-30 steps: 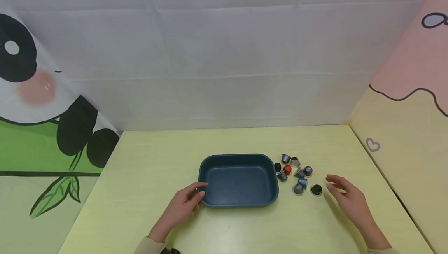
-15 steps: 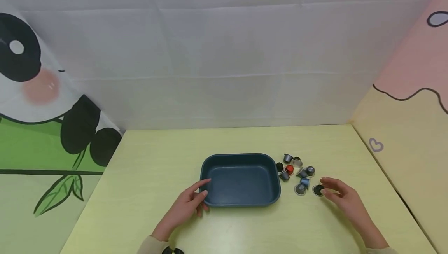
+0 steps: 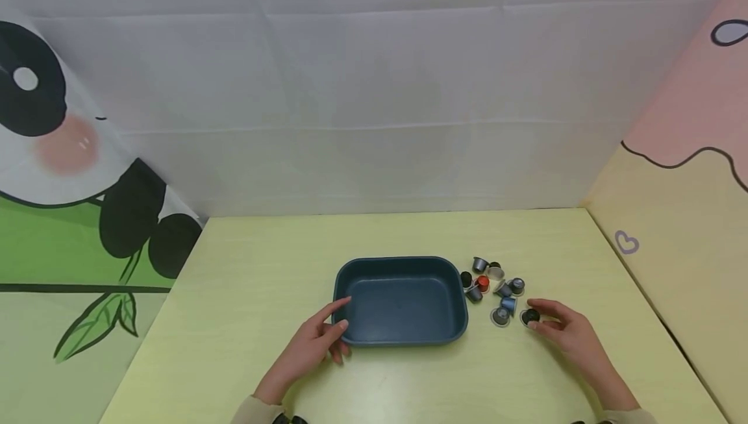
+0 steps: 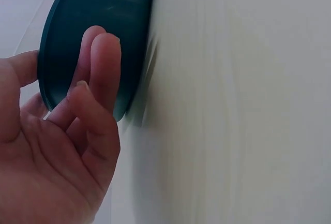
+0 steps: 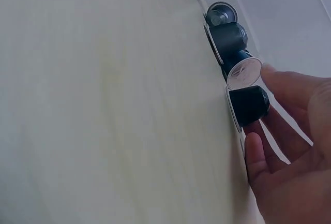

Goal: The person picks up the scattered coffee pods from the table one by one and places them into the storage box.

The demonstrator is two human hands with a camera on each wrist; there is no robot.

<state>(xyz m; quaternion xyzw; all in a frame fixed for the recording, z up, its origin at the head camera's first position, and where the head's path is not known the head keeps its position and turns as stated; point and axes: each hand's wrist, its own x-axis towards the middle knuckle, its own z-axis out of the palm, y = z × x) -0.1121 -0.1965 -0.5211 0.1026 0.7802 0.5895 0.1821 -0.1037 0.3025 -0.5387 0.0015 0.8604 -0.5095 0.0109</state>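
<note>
A dark blue tray stands in the middle of the yellow-green table. My left hand rests at its near left corner. In the left wrist view the straight fingers lie against the tray's outer wall, with the thumb by the rim. Several small capsules lie just right of the tray. At the near right of that cluster, my right hand pinches a black capsule between thumb and forefinger. The black capsule lies on the table on its side.
Beyond the black capsule lie a grey capsule and a silver-lidded one, and an orange one sits near the tray. A white back wall, a panda banner on the left and a pink-yellow panel on the right enclose the table.
My right hand has moved left to the black capsule and its thumb and forefinger have come together on it. The left hand has stayed at the tray's corner.
</note>
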